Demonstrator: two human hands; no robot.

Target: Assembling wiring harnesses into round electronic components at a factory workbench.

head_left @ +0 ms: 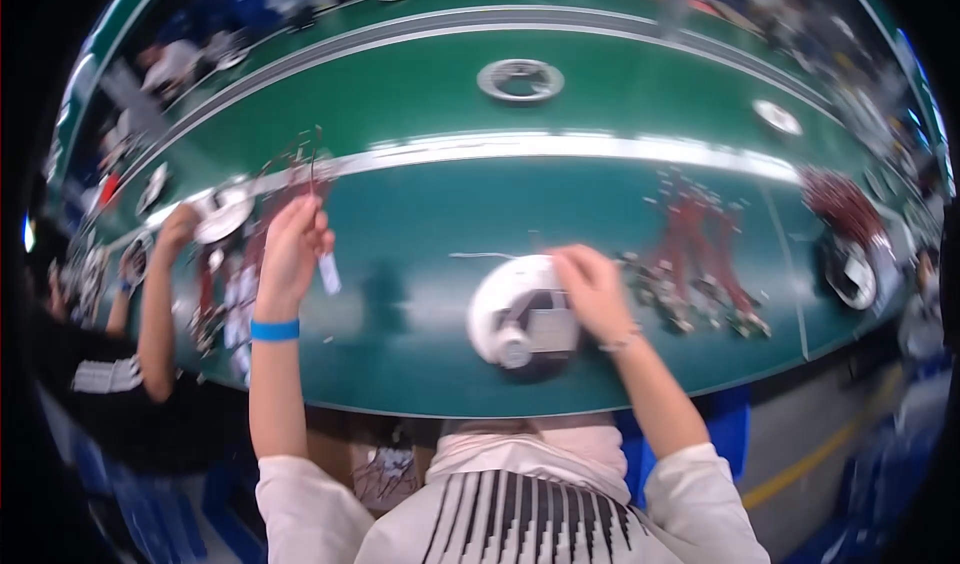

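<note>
My right hand (590,286) rests on the right edge of a round white device (505,314) lying on the green table (420,264), fingers curled on its rim. My left hand (292,249), with a blue wristband, is raised to the left and pinches thin dark wires (312,164); a small white tag (329,273) hangs just below the fingers. The picture is blurred, so finer detail is not readable.
A pile of red wire harnesses (700,254) lies right of the device, with another red bundle and a white device (850,264) farther right. A person's arm (160,294) at the left reaches another white device (222,214). A white ring (520,79) lies on the far belt.
</note>
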